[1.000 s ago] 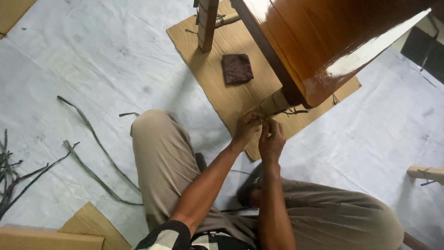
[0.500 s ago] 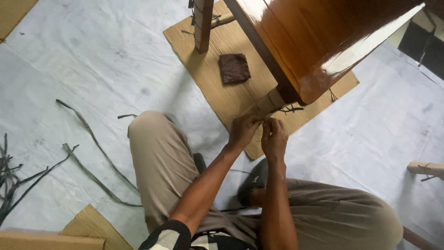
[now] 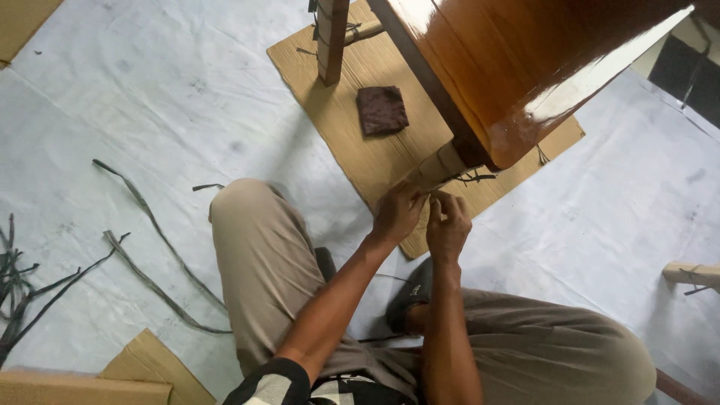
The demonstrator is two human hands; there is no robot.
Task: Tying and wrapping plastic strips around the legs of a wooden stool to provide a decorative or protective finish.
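Both hands, left (image 3: 397,214) and right (image 3: 448,225), pinch closed on a thin, limp strip at the wrapped leg (image 3: 437,168); it looks light, best held near its end.

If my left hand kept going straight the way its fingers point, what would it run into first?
Most likely the pale wrapped table leg right at the left hand fingertips, under the glossy brown wooden tabletop; it may already touch, depth is unclear.

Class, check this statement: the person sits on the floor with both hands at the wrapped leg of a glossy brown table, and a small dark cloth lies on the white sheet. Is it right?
Not quite. The head view shows the dark cloth lying on the cardboard, not on the white sheet. The rest holds: left hand and right hand are at the wrapped leg of the table.
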